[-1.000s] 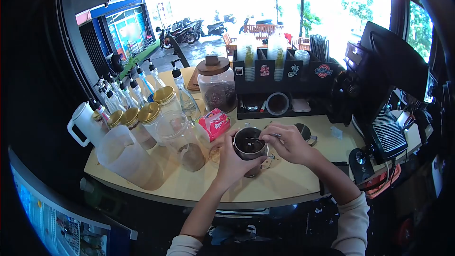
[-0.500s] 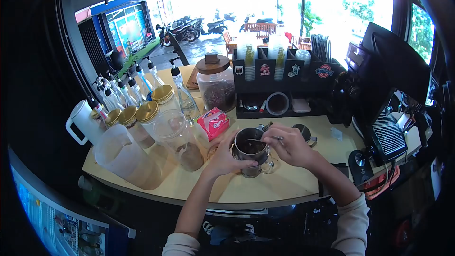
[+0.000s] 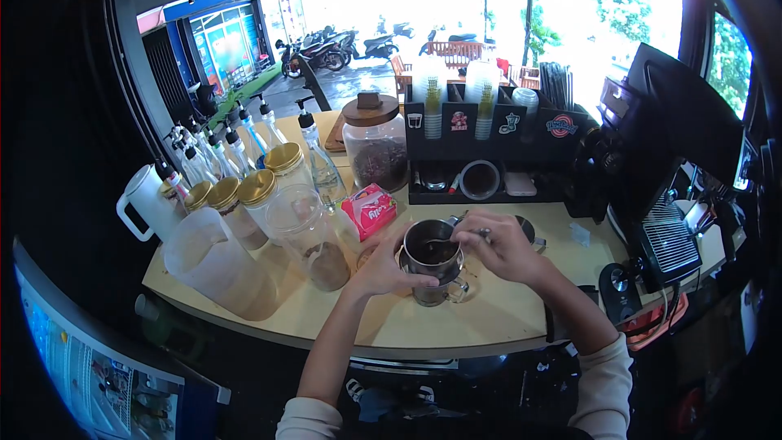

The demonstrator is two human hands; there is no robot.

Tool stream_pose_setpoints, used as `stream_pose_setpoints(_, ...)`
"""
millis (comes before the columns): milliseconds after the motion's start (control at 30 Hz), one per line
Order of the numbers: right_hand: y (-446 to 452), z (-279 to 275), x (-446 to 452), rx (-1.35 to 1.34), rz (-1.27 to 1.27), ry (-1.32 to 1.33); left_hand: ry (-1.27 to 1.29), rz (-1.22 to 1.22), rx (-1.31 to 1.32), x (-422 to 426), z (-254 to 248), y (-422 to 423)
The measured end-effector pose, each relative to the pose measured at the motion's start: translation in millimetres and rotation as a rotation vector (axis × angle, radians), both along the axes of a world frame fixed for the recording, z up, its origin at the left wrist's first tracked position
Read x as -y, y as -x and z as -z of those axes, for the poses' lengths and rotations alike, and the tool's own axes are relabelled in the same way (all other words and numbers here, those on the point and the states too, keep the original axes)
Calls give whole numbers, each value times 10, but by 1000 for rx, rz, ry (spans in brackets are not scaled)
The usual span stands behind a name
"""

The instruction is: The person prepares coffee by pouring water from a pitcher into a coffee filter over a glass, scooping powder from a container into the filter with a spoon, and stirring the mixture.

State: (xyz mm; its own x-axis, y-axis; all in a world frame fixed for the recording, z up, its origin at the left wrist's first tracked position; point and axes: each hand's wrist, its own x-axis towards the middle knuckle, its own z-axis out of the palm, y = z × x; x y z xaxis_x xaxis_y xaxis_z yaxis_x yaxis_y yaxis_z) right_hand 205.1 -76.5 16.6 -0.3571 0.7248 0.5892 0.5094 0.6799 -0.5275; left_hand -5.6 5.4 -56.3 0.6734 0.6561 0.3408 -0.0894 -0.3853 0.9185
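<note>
My left hand point(image 3: 386, 269) is wrapped round the side of a shiny metal cup point(image 3: 429, 265), with the thumb across its front. Dark contents lie inside the cup. Directly below it is a clear glass mug point(image 3: 459, 291) whose handle points right; the cup seems to rest on the mug. My right hand point(image 3: 507, 246) pinches the handle of a spoon point(image 3: 442, 241), and the spoon's lower end dips into the cup. Just behind my left hand is a pink packet point(image 3: 371, 210) of tissues. A clear tub point(image 3: 326, 267) with brown powder stands left of that hand.
Gold-lidded jars point(image 3: 257, 189), pump bottles point(image 3: 318, 159), a frosted pitcher point(image 3: 213, 257) and a white jug point(image 3: 147, 200) crowd the left. A wooden-lidded jar point(image 3: 373, 143) and a black cup organizer point(image 3: 489, 134) stand behind. A coffee machine point(image 3: 664, 228) is at the right.
The spoon and right hand have shifted only slightly at the cup. My left hand keeps its hold. The whole view has moved a little with my head.
</note>
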Motion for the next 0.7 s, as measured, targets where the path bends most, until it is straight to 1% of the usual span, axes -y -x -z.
stream_pose_setpoints(100, -17, -24, -1, 27, 33, 28, 17, 52, -18, -76, 51, 8)
stream_pose_setpoints(233, -21, 43, 48, 2, -4, -14, -14, 18, -21, 106, -53, 3)
stream_pose_setpoints(300, 5, 64, 47, -20, 65, -55, -339, -289, -42, 274, -68, -75)
stream_pose_setpoints(333, 15, 79, 56, -25, 71, -55, -340, -282, -47, 339, -83, -112)
stream_pose_setpoints(400, 39, 102, 70, -5, 49, -77, -313, -455, -65, 435, -106, -158)
stream_pose_setpoints(433, 58, 97, 80, -5, 54, -72, -308, -450, -65, 444, -120, -154)
stream_pose_setpoints(500, 97, 73, 108, 19, 101, -144, -120, -430, -11, 430, -149, -155)
stream_pose_setpoints(633, 132, 90, 129, 31, 142, -126, -138, -334, -48, 250, -69, -76)
stream_pose_setpoints(700, 175, 25, 171, 15, 160, -71, -245, -326, -105, 154, -7, -25)
